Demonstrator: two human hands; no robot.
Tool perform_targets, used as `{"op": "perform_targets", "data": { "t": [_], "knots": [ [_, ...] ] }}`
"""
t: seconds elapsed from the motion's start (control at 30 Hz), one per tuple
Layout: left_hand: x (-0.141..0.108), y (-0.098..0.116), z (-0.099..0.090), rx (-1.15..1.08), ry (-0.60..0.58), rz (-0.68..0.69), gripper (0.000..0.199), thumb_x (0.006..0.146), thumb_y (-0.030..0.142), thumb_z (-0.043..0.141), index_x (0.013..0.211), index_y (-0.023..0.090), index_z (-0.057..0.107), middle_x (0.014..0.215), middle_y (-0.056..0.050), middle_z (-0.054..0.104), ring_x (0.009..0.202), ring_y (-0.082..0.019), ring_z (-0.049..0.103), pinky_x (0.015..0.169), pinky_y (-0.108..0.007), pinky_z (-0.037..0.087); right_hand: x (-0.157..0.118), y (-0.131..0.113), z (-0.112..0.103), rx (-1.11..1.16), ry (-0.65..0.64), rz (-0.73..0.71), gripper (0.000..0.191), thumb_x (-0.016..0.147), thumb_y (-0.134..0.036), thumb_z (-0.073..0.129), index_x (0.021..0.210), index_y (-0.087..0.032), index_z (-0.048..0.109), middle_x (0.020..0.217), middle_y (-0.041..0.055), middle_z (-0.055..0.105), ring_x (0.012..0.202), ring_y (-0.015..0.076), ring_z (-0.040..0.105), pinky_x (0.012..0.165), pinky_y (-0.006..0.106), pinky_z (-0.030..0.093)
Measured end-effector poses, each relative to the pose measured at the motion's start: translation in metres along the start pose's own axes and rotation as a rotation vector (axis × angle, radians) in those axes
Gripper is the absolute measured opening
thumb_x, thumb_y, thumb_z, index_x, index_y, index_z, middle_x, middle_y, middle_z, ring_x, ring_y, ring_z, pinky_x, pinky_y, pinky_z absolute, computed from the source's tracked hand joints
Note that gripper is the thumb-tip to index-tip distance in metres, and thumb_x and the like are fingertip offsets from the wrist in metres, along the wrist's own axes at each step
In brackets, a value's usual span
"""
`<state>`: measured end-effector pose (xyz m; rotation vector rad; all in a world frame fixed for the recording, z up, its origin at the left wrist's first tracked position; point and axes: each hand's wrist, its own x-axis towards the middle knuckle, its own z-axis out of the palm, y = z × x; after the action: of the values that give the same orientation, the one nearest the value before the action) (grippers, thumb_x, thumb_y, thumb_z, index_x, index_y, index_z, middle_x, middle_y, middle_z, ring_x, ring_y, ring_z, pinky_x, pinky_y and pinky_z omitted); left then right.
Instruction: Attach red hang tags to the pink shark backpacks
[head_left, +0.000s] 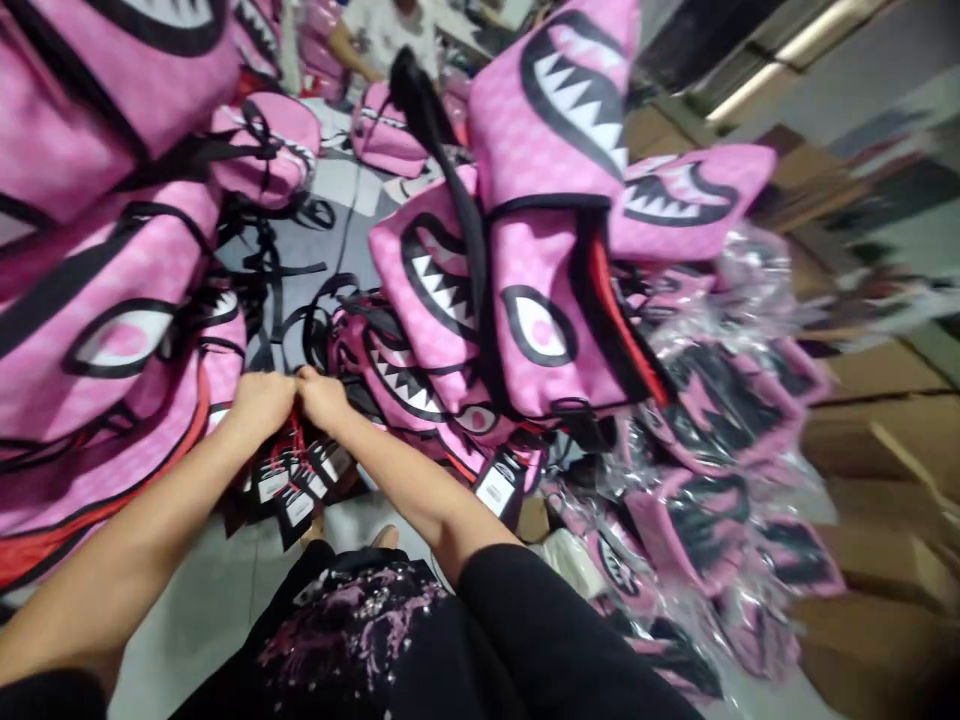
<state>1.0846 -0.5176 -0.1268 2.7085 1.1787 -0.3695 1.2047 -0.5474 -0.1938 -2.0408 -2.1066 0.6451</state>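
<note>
My left hand (262, 402) and my right hand (324, 400) are closed and almost touch, low over the near edge of the table. From between them hang red strings (295, 437) with a bunch of black and white hang tags (298, 505). The fingertips are partly hidden, so the exact grip is unclear. Just right of my right hand lie pink bags with a printed shark mouth (409, 380). One pink backpack (536, 300) stands there with its red-edged opening showing, and a separate hang tag (495, 488) dangles below it.
Large pink bags (112, 340) are piled on the left. Black straps (270, 265) lie across the grey table (341, 225). Plastic-wrapped pink bags (712, 430) are heaped at right, beside cardboard boxes (877, 490). Another person (394, 40) is at the far side.
</note>
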Motion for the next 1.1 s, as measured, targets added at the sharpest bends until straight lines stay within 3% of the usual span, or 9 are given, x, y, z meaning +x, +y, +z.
{"op": "perform_targets", "data": {
  "t": [0.23, 0.37, 0.47, 0.57, 0.63, 0.73, 0.9, 1.0, 1.1],
  "knots": [
    [-0.031, -0.006, -0.005, 0.079, 0.069, -0.038, 0.044, 0.087, 0.016, 0.028, 0.094, 0.014, 0.072, 0.08, -0.017, 0.074, 0.073, -0.032, 0.07, 0.062, -0.039, 0.05, -0.012, 0.007, -0.001, -0.188, 0.005, -0.219, 0.03, 0.102, -0.021, 0.034, 0.12, -0.022, 0.058, 0.135, 0.0034, 0.054, 0.098, 0.0177, 0.062, 0.075, 0.027, 0.048],
    [-0.059, -0.022, -0.042, 0.059, 0.107, -0.065, 0.041, 0.09, 0.035, 0.029, 0.092, 0.025, 0.069, 0.079, -0.006, 0.075, 0.068, -0.027, 0.067, 0.055, -0.032, 0.044, -0.019, 0.007, -0.011, -0.145, 0.0, -0.178, 0.03, 0.102, -0.023, 0.038, 0.124, -0.022, 0.058, 0.154, 0.0037, 0.038, 0.1, 0.0173, 0.063, 0.079, 0.028, 0.05],
    [-0.075, -0.018, -0.076, -0.171, 0.293, -0.082, 0.043, 0.09, 0.056, 0.033, 0.097, 0.033, 0.069, 0.073, 0.005, 0.073, 0.066, -0.022, 0.065, 0.057, -0.028, 0.04, -0.043, -0.009, -0.034, -0.066, 0.121, -0.146, 0.039, 0.101, -0.038, 0.043, 0.138, -0.026, 0.048, 0.16, 0.0057, 0.028, 0.103, 0.0198, 0.063, 0.076, 0.03, 0.052],
    [-0.08, 0.008, -0.094, -0.444, 0.527, 0.06, 0.033, 0.089, 0.053, 0.044, 0.099, 0.035, 0.069, 0.084, 0.013, 0.074, 0.075, -0.016, 0.066, 0.065, -0.024, 0.044, -0.105, -0.02, -0.08, 0.057, 0.327, -0.112, 0.035, 0.102, -0.039, 0.043, 0.128, -0.022, 0.057, 0.127, 0.0045, 0.064, 0.106, 0.0183, 0.063, 0.082, 0.027, 0.051],
    [-0.075, 0.034, -0.098, -0.573, 0.591, 0.223, 0.03, 0.091, 0.046, 0.047, 0.098, 0.03, 0.072, 0.094, 0.008, 0.075, 0.081, -0.015, 0.068, 0.071, -0.024, 0.048, -0.162, -0.011, -0.118, 0.103, 0.615, -0.02, 0.036, 0.101, -0.038, 0.043, 0.129, -0.02, 0.057, 0.116, 0.0049, 0.069, 0.092, 0.015, 0.066, 0.082, 0.025, 0.05],
    [-0.06, 0.074, -0.103, -0.649, 0.589, 0.426, 0.028, 0.093, 0.04, 0.049, 0.1, 0.027, 0.073, 0.099, 0.003, 0.075, 0.086, -0.015, 0.069, 0.077, -0.025, 0.051, -0.237, 0.023, -0.167, -0.05, 0.97, 0.283, 0.042, 0.099, -0.036, 0.045, 0.135, -0.017, 0.053, 0.08, 0.0016, 0.07, 0.06, 0.0136, 0.06, 0.063, 0.025, 0.048],
    [-0.032, 0.133, -0.117, -0.535, 0.614, 0.534, 0.028, 0.094, 0.03, 0.048, 0.106, 0.028, 0.073, 0.105, 0.002, 0.075, 0.093, -0.016, 0.069, 0.078, -0.025, 0.05, -0.282, 0.061, -0.187, -0.24, 0.926, 0.239, 0.022, 0.095, -0.028, 0.048, 0.102, -0.018, 0.066, 0.087, 0.0053, 0.07, 0.075, 0.0158, 0.066, 0.067, 0.024, 0.048],
    [-0.022, 0.157, -0.121, -0.436, 0.584, 0.552, 0.027, 0.095, 0.027, 0.049, 0.109, 0.028, 0.072, 0.105, 0.001, 0.074, 0.096, -0.017, 0.068, 0.074, -0.026, 0.047, -0.285, 0.066, -0.179, -0.184, 0.99, 0.274, 0.027, 0.094, -0.025, 0.048, 0.117, -0.018, 0.061, 0.089, 0.0042, 0.071, 0.073, 0.0145, 0.065, 0.067, 0.024, 0.049],
    [-0.017, 0.172, -0.12, -0.35, 0.535, 0.555, 0.027, 0.096, 0.029, 0.048, 0.11, 0.027, 0.072, 0.1, 0.0, 0.073, 0.092, -0.018, 0.068, 0.067, -0.026, 0.044, -0.291, 0.07, -0.178, -0.178, 0.938, 0.266, 0.033, 0.09, -0.021, 0.05, 0.122, -0.02, 0.059, 0.09, 0.0034, 0.071, 0.073, 0.0151, 0.067, 0.066, 0.025, 0.05]
  ]
}}
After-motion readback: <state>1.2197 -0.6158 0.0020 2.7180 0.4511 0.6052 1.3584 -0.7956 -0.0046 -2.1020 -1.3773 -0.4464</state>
